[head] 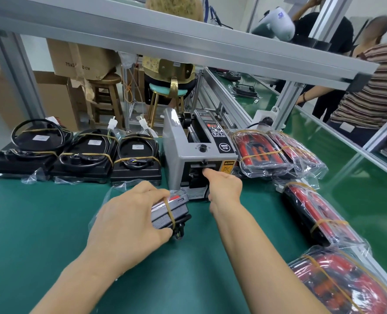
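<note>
Now we grip the banded unit (173,210) on the green desk (40,211) with our left hand (129,214), fingers curled over its top. At its one o'clock our right hand (224,186) stretches, arm straight, to the outlet of the tape dispenser (181,150); whether it pinches anything we cannot tell.

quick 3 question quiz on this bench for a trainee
1. What does the left hand grip?
A. a bagged unit with a rubber band round it
B. a cardboard box
C. a loose cable
2. True or false: the right hand is at the front slot of the tape dispenser.
3. How many black units lie in a row left of the dispenser?

Key: 1 A; 2 true; 3 three.
</note>
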Demonstrator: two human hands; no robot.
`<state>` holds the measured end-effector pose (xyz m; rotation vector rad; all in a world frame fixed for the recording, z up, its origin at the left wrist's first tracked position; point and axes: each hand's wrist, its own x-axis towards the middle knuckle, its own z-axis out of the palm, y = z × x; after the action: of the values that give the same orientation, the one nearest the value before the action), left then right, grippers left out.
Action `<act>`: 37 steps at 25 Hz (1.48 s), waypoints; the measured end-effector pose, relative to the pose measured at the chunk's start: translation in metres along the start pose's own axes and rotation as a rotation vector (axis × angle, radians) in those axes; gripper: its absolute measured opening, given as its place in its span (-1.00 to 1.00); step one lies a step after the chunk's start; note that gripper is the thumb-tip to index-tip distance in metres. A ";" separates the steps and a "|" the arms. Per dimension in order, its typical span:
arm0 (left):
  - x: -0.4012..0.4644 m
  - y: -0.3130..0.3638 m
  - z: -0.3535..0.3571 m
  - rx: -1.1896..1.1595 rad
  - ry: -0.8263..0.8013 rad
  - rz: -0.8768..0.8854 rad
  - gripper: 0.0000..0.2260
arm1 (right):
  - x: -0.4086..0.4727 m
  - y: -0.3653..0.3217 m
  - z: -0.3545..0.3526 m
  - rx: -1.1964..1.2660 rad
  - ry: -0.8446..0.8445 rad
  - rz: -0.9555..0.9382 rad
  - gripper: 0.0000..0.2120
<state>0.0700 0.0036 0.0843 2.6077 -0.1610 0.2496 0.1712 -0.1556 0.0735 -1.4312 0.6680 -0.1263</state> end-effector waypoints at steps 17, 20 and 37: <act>-0.013 0.009 0.004 -0.189 0.087 0.065 -0.38 | -0.073 0.023 -0.045 -0.006 -0.524 -0.152 -0.78; -0.014 0.010 0.004 -0.195 0.106 0.074 -0.40 | -0.073 0.025 -0.042 -0.024 -0.509 -0.167 -0.80; -0.011 0.010 0.005 -0.167 0.087 0.120 -0.56 | -0.066 0.030 -0.037 -0.190 -0.340 -0.427 -0.77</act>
<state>0.0583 -0.0063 0.0827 2.4205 -0.2951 0.3744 0.0904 -0.1520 0.0683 -1.7137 0.0906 -0.1510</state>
